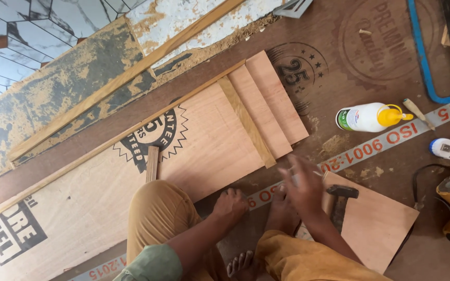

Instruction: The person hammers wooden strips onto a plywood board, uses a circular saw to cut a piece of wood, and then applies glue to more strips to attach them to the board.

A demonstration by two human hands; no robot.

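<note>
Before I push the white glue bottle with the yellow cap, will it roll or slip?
The glue bottle lies on its side on the brown board, and its body looks round, so it would probably roll if pushed sideways. Its plastic looks smooth, perhaps slightly slippery. The tapered yellow cap might make it roll in a curve.

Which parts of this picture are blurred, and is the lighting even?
Head view: the right hand is smeared by motion blur, the small pale thing in it unreadable; the left hand and the white glue bottle with yellow cap are sharp; light is soft and even, without glare.
</note>
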